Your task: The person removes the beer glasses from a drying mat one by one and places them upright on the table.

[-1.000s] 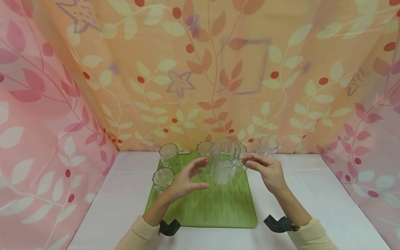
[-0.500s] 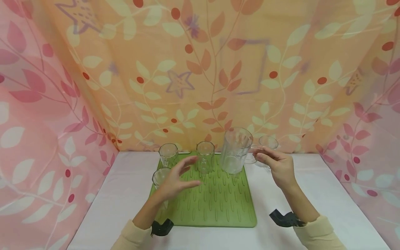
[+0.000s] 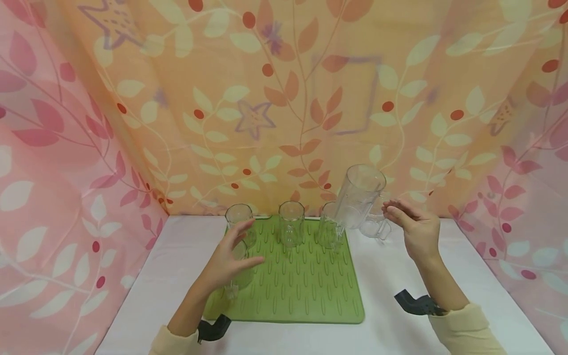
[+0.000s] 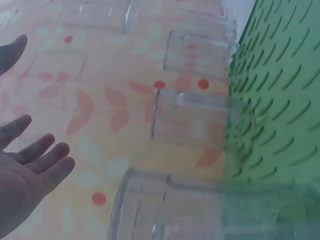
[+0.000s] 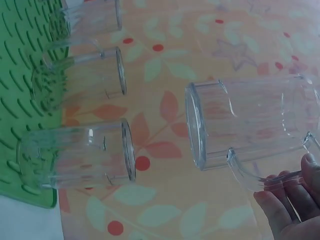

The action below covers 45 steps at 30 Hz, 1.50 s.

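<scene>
My right hand (image 3: 419, 236) holds a large clear glass mug (image 3: 360, 192) by its handle, its fingers pinching the handle in the right wrist view. The mug leans in the air, over the back right corner of the green ridged mat (image 3: 306, 296). My left hand (image 3: 226, 261) hangs over the mat's left side, thumb and fingers spread and nothing between them. Behind that hand stand a glass mug (image 3: 237, 213) at the back and another glass (image 3: 241, 250), partly hidden. Two more glass mugs stand along the back, a middle one (image 3: 291, 222) and a right one (image 3: 327, 229).
Another clear glass mug (image 3: 372, 228) stands on the white tabletop (image 3: 381, 296) right of the mat, partly hidden behind the held mug. An orange leaf-patterned cloth (image 3: 284, 98) rises at the back. Pink patterned cloths (image 3: 57, 197) close off both sides.
My right hand has carried the large mug right and upward, away from the mat's middle, and the mug tilts more. My left hand has drawn back left, still spread.
</scene>
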Tool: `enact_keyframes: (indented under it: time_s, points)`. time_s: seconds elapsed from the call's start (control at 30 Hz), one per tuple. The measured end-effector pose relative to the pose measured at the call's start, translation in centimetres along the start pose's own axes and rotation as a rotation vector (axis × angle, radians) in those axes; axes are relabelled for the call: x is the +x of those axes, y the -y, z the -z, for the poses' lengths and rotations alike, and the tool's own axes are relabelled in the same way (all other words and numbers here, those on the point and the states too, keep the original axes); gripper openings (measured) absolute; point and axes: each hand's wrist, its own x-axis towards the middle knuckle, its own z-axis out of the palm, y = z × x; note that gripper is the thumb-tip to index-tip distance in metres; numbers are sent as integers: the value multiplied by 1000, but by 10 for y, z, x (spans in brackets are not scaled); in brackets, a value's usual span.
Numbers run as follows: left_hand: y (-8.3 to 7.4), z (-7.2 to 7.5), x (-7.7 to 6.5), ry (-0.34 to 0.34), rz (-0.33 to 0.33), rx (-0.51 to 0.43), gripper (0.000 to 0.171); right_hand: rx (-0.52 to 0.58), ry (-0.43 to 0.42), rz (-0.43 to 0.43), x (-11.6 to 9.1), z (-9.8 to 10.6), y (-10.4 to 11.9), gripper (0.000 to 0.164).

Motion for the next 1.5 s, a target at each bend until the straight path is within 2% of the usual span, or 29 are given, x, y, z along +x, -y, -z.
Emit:
enact_keyframes:
  time_s: [0.1, 0.27, 0.5, 0.8, 0.97, 1.13, 1.3, 1.5]
  points:
    - [1, 8, -3, -23, -3, 21, 80, 17, -39, 27, 4, 5, 2, 30]
    - [6, 23, -11, -43, 51, 44, 86, 78, -112, 41, 8, 15, 4, 31]
    - [-14, 38, -20, -68, 95, 51, 85, 76, -224, 20, 13, 29, 10, 31]
    - [38, 54, -38, -122, 81, 29, 93, 53, -360, 24, 19, 54, 6, 32]
    - [52, 61, -48, -96, 89, 38, 93, 49, -453, 22, 22, 68, 1, 34]
    - [62, 67, -60, -111, 149, 50, 89, 42, -498, 5, 22, 78, -3, 36]
    - [74, 71, -69, -110, 244, 77, 85, -55, -587, -24, 22, 88, -5, 33]
    - [90, 70, -79, -96, 311, 69, 85, -96, -657, -39, 22, 99, -6, 44]
